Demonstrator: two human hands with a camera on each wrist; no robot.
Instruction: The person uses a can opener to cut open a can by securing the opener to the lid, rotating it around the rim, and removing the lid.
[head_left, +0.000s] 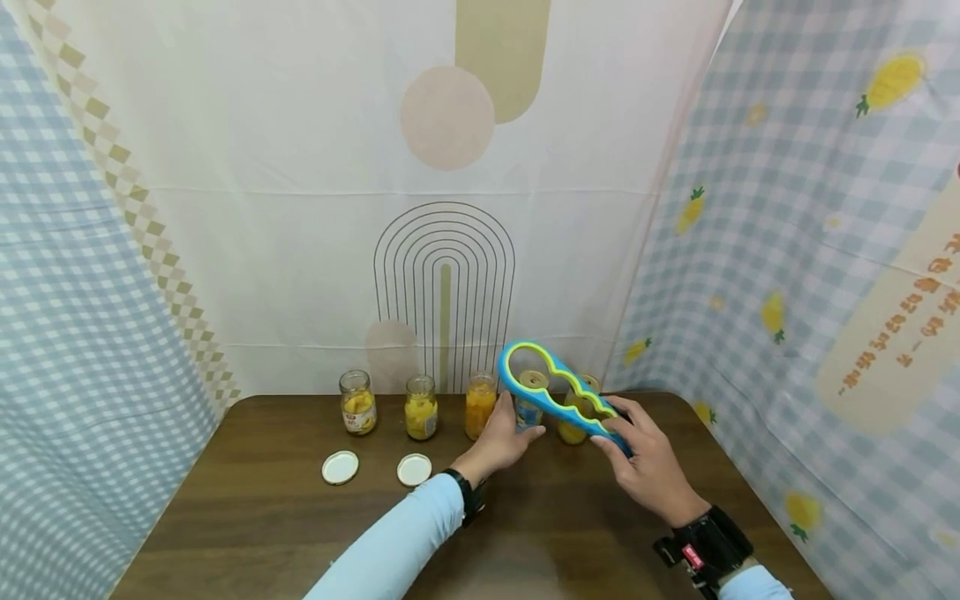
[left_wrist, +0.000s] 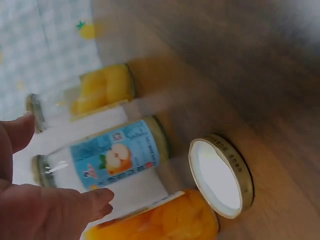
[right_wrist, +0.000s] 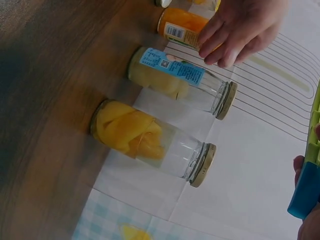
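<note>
Hands are shown at the back of the brown table (head_left: 262,517), where five glass jars of fruit stand in a row against the hanging cloth. At the right end, a lidded jar of yellow fruit (right_wrist: 150,142) is set just beside the blue-labelled jar (head_left: 529,406), whose gold lid is still on. Above these two, a blue and green jar opener (head_left: 558,396) is held in the air by the right hand (head_left: 647,462), whose fingers are curled round its handle end; the opener's large ring is seen hanging over the blue-labelled jar's lid, not yet seated on it. The left hand (head_left: 501,442) is reached toward that jar with its fingers nearly straight and spread; in the left wrist view the fingertips appear close to the glass, but whether they touch it cannot be told. An open jar of orange fruit (head_left: 480,406) stands just left of this hand, and two more open jars stand further left. Two loose lids (head_left: 340,467) lie on the table in front of them. A slip is judged possible: if the opener is turned before the jar is gripped firmly, the jar could spin or tip against its close neighbours, and the open one could be spilled.
</note>
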